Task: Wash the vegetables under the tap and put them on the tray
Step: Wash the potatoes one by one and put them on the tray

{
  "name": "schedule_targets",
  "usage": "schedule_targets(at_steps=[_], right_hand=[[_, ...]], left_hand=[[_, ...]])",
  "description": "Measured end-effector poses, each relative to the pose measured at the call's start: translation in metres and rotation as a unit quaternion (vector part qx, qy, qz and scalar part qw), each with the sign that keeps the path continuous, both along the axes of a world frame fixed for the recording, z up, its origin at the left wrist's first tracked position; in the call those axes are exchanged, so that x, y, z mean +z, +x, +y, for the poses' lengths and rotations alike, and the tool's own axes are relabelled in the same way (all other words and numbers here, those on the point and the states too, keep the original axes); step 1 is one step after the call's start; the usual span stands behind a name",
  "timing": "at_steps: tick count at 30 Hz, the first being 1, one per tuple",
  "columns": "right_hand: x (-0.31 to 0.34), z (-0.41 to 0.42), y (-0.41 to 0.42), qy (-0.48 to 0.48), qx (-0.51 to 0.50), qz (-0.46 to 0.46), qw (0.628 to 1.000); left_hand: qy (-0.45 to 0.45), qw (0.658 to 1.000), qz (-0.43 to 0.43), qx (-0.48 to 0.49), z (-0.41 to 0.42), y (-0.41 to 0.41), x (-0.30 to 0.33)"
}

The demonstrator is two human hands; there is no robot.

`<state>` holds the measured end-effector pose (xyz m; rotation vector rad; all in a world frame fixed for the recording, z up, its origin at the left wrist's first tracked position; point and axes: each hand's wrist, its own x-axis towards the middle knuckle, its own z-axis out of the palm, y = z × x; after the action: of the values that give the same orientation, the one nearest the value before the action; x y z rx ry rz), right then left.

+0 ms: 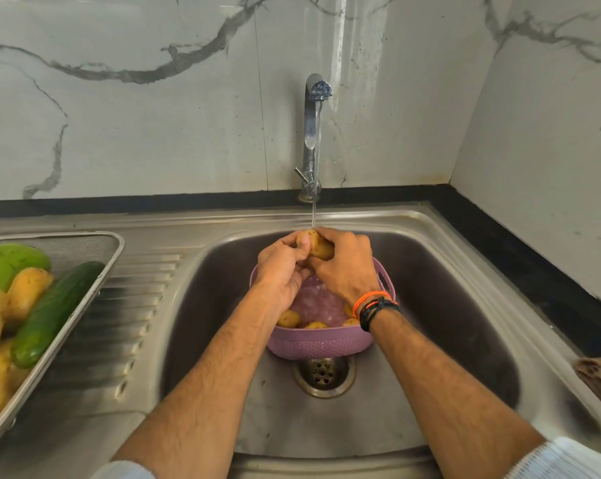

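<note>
both hands hold one yellow potato (315, 246) under the thin water from the tap (312, 133). the left hand (281, 271) curls round its left side, and the right hand (344, 267) grips it from the right. they are over a pink basket (321, 344) in the sink (465, 305), with more potatoes (288, 319) inside. the tray (95, 267) on the left holds a cucumber (55, 311).

Brushed steel sink (413, 236) — glossy chrome tap (311, 133), perforated pink plastic basket (321, 344).
</note>
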<state>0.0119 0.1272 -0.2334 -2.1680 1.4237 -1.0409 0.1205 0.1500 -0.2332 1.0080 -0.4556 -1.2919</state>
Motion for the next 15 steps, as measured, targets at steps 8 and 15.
schedule_targets(at_steps=[8, 15], right_hand=[[0.0068, -0.0024, 0.0034, 0.046, 0.029, 0.02, 0.998], [0.0058, 0.0036, 0.0075, -0.032, -0.039, -0.008, 0.999]], left_hand=[[-0.006, 0.999, -0.025, 0.031, 0.0039, -0.001, 0.0047], [-0.012, 0.998, -0.022, 0.065, 0.0043, -0.0045, 0.0096]])
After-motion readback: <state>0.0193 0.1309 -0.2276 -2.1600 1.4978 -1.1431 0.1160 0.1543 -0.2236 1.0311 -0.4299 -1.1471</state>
